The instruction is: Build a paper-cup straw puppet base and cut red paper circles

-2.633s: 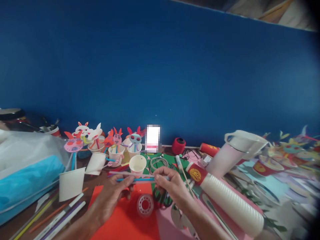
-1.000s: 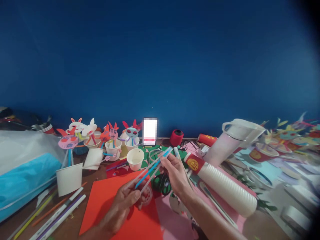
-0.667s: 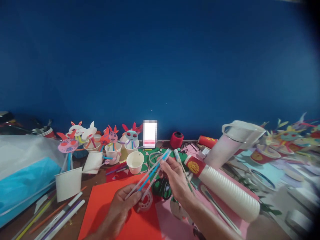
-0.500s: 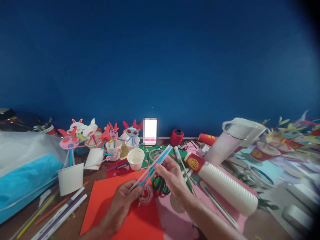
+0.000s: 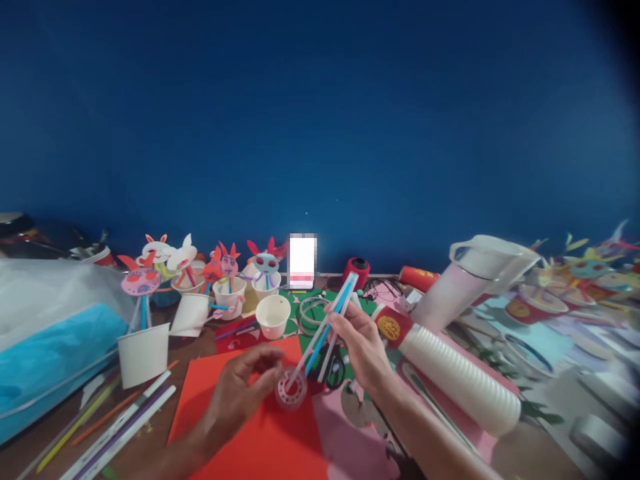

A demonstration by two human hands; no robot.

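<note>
My right hand [image 5: 357, 340] pinches a small bundle of straws [image 5: 327, 327], white ones with a blue one among them. The bundle slants from upper right down to the left, its lower ends spread apart over the table. My left hand [image 5: 250, 380] is open, thumb and fingers apart with nothing between them. Its thumb tip lies close beside a clear round tape roll [image 5: 291, 389] on a sheet of red paper [image 5: 250, 440]; whether they touch I cannot tell. Black-handled scissors [image 5: 334, 370] lie partly hidden behind the straws and right hand.
Several paper-cup puppets [image 5: 141, 281] stand at the left, near a white paper cup [image 5: 273, 317]. On the right are a stack of cups [image 5: 457, 380] and a white pitcher [image 5: 463, 280]. A phone [image 5: 302, 261] and a red speaker [image 5: 356, 268] stand by the blue wall.
My left hand has let go of the straws' lower ends and opened. My right hand has moved the bundle slightly right and up, and its lower ends have fanned out.
</note>
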